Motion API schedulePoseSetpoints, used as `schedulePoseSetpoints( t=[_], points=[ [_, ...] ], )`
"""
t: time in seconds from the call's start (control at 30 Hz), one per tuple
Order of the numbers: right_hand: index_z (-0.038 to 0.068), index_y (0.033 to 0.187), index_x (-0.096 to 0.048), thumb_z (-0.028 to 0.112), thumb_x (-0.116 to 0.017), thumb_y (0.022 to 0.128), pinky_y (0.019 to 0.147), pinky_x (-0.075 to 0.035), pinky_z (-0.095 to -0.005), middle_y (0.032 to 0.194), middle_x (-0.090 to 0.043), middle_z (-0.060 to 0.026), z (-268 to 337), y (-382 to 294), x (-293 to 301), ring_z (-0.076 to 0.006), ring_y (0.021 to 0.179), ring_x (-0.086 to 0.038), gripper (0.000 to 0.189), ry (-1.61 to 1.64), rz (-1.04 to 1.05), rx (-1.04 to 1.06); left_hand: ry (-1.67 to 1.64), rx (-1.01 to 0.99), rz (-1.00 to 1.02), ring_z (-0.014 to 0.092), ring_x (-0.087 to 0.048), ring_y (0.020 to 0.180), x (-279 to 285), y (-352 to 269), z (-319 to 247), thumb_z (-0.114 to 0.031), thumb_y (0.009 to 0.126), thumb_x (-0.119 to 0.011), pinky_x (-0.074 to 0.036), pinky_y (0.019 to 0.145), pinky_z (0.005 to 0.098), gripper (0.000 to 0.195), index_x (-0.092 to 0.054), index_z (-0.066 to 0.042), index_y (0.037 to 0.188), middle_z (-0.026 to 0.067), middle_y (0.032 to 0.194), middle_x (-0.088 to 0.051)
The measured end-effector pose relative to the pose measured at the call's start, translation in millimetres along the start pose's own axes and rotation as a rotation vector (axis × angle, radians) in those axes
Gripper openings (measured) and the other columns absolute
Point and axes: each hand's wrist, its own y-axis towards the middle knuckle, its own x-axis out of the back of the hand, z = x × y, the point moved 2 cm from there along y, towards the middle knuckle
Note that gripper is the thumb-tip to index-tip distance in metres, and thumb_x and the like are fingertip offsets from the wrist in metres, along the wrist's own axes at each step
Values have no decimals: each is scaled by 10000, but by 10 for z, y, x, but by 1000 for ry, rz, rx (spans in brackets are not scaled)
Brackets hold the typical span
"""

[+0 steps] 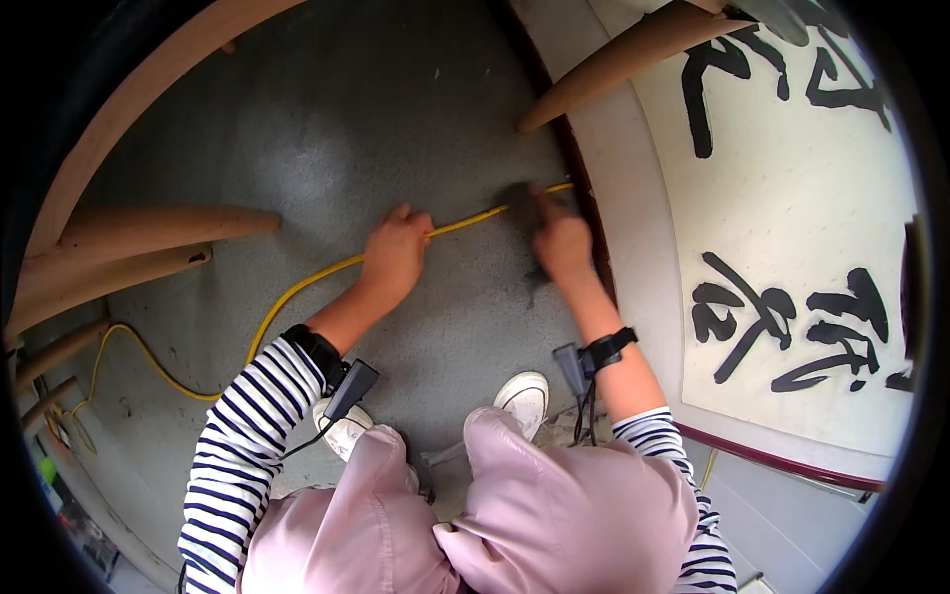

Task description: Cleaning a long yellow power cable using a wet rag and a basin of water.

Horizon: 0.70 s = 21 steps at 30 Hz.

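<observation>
A yellow cable [286, 295] runs across the grey floor and up to the dark strip at the foot of the wall. My left hand [395, 249] is closed around it near the middle of the view. Farther right, my right hand [565, 241] is blurred and grips a dark grey cloth [519, 200]. The cloth lies over the cable close to the wall, and a loose end of it hangs below my fingers. Whether the cloth wraps all the way around the cable cannot be told. Each of my wrists wears a black strap with a small device.
Wooden furniture legs [171, 223] reach in from the left, and another wooden leg [623, 67] stands at the upper right. A white sheet with black brush writing [787, 223] hangs at the right. My white shoes [523, 401] are on the floor. Cable loops [85, 431] lie far left.
</observation>
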Motion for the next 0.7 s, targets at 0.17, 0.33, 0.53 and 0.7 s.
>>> schedulePoseSetpoints(
  t=[0.17,0.33,0.53,0.7],
  points=[
    [67,1252,-576,52,-595,746,642,-546,-454,757,-658,-211,204,46,-275,-375,704,-657,506,-172,51,-194,147,-117,7,314,-579,882,-38,-78,276,-54,800,-588,-487,741,416,37,-598,-44,835,126,891,-557],
    [122,1264,-583,6,-585,710,648,-549,-432,784,-664,-190,-160,35,-87,-361,743,-664,566,-145,-121,-12,277,-253,-24,311,-574,875,-34,21,131,-61,819,-588,-483,733,405,58,-599,-24,863,133,889,-556],
    [108,1270,-571,30,-543,777,610,-544,-437,862,-675,-203,342,-118,-327,-355,719,-671,500,-205,-46,-72,192,-166,21,308,-577,849,-26,-12,248,-46,806,-604,-487,733,398,74,-603,-14,872,137,853,-554],
    [127,1278,-575,-21,-547,711,615,-531,-436,825,-660,-224,-233,43,3,-365,718,-656,587,-47,-125,-254,107,-116,56,326,-596,857,-64,84,157,-10,819,-560,-495,752,400,89,-601,-8,898,154,892,-586]
  ],
)
